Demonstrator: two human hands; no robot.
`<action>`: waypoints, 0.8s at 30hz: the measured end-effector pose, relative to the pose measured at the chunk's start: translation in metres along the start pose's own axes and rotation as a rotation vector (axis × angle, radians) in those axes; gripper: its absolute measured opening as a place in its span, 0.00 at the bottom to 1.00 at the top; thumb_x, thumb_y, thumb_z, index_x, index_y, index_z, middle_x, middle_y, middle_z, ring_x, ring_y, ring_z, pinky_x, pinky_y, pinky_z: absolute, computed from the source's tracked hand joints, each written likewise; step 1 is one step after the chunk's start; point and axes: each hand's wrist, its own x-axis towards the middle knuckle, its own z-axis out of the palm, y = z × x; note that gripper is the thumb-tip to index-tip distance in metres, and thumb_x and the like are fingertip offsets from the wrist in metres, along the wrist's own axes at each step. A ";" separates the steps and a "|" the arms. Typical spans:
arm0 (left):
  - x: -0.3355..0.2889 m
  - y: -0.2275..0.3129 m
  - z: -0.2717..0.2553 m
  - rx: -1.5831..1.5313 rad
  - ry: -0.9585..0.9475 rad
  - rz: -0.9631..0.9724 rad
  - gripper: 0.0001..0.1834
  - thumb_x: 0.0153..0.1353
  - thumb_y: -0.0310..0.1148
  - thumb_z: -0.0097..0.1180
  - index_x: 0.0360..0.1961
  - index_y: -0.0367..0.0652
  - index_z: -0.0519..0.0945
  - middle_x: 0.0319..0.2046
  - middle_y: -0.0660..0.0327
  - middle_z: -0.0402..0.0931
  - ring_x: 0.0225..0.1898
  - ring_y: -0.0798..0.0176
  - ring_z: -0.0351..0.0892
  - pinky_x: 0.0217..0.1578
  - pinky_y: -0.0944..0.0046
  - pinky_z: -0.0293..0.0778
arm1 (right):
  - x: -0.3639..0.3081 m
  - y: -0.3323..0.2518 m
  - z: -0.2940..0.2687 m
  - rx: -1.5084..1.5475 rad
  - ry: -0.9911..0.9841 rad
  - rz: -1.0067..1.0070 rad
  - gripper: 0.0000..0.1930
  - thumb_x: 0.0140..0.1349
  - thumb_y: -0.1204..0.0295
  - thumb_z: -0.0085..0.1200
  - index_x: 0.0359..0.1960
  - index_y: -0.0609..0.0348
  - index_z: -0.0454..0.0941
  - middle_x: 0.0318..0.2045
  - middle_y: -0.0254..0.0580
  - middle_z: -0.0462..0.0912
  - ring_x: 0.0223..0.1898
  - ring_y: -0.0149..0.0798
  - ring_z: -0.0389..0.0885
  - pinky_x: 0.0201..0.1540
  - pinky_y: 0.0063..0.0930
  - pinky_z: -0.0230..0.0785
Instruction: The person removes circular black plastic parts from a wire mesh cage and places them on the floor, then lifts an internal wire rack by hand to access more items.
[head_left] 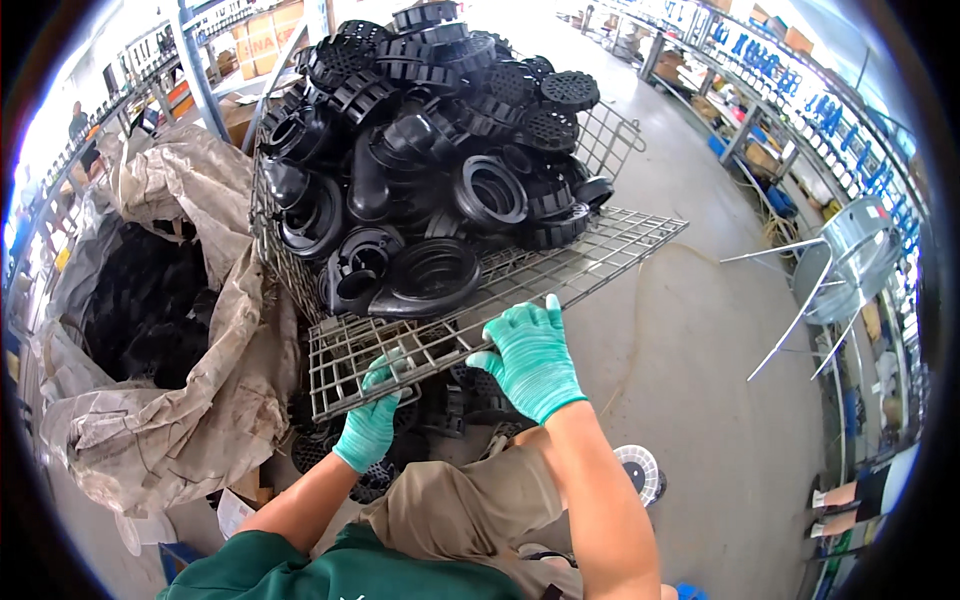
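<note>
A wire mesh panel (620, 245) hangs out from the front of a metal wire cage (612, 135) heaped with black plastic parts (410, 160). My left hand (367, 430), in a green knitted glove, has its fingers hooked round the wires near the panel's lower left corner. Farther right, my right hand (533, 360), gloved alike, grips the panel's near edge, thumb below and fingers over the top. Among the parts are round ribbed rings, perforated discs and curved elbow-like pieces. More black parts show under the panel, partly hidden by it and my left hand.
At left stands a large woven sack (190, 420) with dark pieces inside. A metal chair (850, 262) is on the right, near long shelves (745, 130) of parts. A white round slotted disc (637, 470) lies by my leg. Another person's legs (840, 505) show at lower right.
</note>
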 end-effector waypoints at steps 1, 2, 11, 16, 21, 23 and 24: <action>-0.003 -0.003 0.000 -0.058 -0.036 -0.031 0.23 0.77 0.32 0.51 0.69 0.41 0.69 0.64 0.58 0.72 0.62 0.63 0.74 0.61 0.59 0.75 | -0.005 0.000 0.001 -0.002 -0.002 0.011 0.24 0.64 0.45 0.58 0.47 0.51 0.82 0.46 0.40 0.80 0.59 0.46 0.73 0.76 0.60 0.44; -0.005 -0.005 0.001 -0.116 -0.070 -0.063 0.24 0.77 0.32 0.52 0.71 0.41 0.68 0.65 0.58 0.71 0.62 0.62 0.74 0.61 0.58 0.75 | -0.009 0.001 0.002 -0.003 -0.038 0.010 0.24 0.65 0.45 0.58 0.48 0.51 0.83 0.48 0.40 0.81 0.60 0.46 0.73 0.76 0.60 0.43; -0.016 0.012 0.014 -0.346 -0.185 -0.273 0.47 0.65 0.63 0.60 0.74 0.44 0.61 0.66 0.57 0.70 0.64 0.56 0.74 0.60 0.49 0.74 | -0.013 0.032 -0.001 0.761 0.126 0.293 0.26 0.67 0.57 0.63 0.58 0.64 0.79 0.55 0.56 0.81 0.57 0.55 0.80 0.61 0.40 0.73; -0.021 -0.016 0.011 -0.392 -0.186 -0.382 0.55 0.60 0.73 0.57 0.75 0.46 0.58 0.70 0.54 0.68 0.66 0.53 0.73 0.60 0.49 0.74 | 0.052 0.137 0.024 0.928 0.400 0.728 0.35 0.66 0.53 0.65 0.66 0.67 0.71 0.60 0.59 0.80 0.57 0.50 0.82 0.61 0.40 0.73; -0.039 -0.041 0.009 -0.378 -0.177 -0.405 0.47 0.65 0.61 0.61 0.76 0.47 0.59 0.72 0.53 0.64 0.69 0.49 0.70 0.62 0.46 0.74 | 0.118 0.219 0.041 0.482 0.368 0.965 0.48 0.60 0.35 0.59 0.66 0.69 0.71 0.62 0.64 0.78 0.64 0.59 0.76 0.67 0.46 0.67; -0.045 -0.051 0.004 -0.374 -0.158 -0.409 0.48 0.65 0.58 0.62 0.77 0.45 0.58 0.72 0.53 0.64 0.70 0.49 0.69 0.64 0.45 0.73 | 0.151 0.228 0.035 0.611 0.231 0.950 0.51 0.57 0.30 0.58 0.66 0.67 0.73 0.61 0.62 0.80 0.66 0.56 0.76 0.68 0.44 0.67; -0.047 -0.056 0.002 -0.374 -0.169 -0.418 0.47 0.65 0.57 0.62 0.77 0.44 0.58 0.72 0.52 0.64 0.70 0.49 0.68 0.65 0.43 0.72 | 0.162 0.244 0.043 0.649 0.160 0.947 0.51 0.56 0.29 0.58 0.66 0.66 0.74 0.61 0.61 0.80 0.66 0.56 0.75 0.68 0.44 0.66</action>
